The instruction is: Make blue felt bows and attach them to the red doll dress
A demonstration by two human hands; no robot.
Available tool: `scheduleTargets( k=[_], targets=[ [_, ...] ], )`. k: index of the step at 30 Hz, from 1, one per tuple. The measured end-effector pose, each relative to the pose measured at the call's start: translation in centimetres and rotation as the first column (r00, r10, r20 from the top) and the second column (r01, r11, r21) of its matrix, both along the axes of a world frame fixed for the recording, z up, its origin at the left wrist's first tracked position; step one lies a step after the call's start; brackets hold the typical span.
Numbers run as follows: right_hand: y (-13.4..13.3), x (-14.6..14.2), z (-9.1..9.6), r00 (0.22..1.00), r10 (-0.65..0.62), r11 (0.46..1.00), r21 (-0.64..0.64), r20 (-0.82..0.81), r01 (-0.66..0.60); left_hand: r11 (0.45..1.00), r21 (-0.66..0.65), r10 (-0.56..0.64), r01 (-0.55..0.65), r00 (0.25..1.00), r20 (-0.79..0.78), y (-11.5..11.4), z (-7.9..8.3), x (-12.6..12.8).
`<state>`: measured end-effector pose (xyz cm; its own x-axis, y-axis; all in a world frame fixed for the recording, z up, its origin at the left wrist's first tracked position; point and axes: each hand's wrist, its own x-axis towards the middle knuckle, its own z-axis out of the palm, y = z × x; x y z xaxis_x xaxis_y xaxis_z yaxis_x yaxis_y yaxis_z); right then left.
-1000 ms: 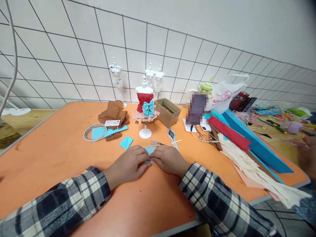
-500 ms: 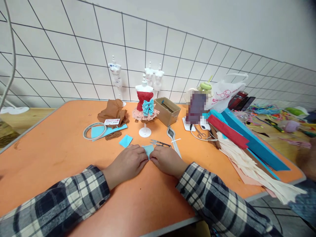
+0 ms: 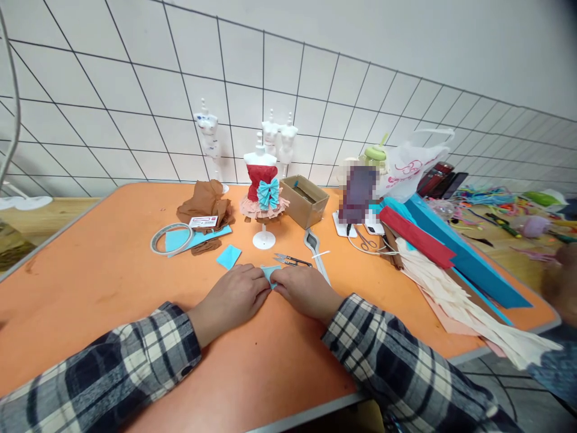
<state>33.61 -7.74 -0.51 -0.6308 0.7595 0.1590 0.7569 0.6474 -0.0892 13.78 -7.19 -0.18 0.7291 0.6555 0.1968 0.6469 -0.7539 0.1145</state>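
My left hand and my right hand lie knuckles up on the orange table, fingertips meeting. Both pinch a small light-blue paper piece, of which only a corner shows between them. Small thread snips lie just beyond my right hand. A loose blue paper square sits ahead of my left hand. Farther back stands a mini mannequin in a red dress with a blue bow.
Brown crepe paper, a tape roll and a cardboard box lie at the back. Three bare white mannequins stand by the wire grid. Red, blue and cream crepe sheets cover the right side. Another person's hand shows at far right.
My hands have closed in over the blue paper piece, so less of it shows now. The view shifted slightly; the snips came out from behind my right hand.
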Motion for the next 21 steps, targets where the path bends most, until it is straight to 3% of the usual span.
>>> scheduleTargets(
  k=[15,21],
  targets=[
    [0.1,-0.3,0.1,1.0,-0.009,0.999,-0.031,0.022,0.01,0.997,0.033,-0.068,0.069,0.997,-0.036,0.7,-1.4,-0.6],
    [0.2,-0.3,-0.2,0.999,-0.025,0.998,-0.057,-0.04,0.023,0.998,0.058,-0.034,0.039,0.996,-0.08,0.4,-0.8,-0.5]
  ],
)
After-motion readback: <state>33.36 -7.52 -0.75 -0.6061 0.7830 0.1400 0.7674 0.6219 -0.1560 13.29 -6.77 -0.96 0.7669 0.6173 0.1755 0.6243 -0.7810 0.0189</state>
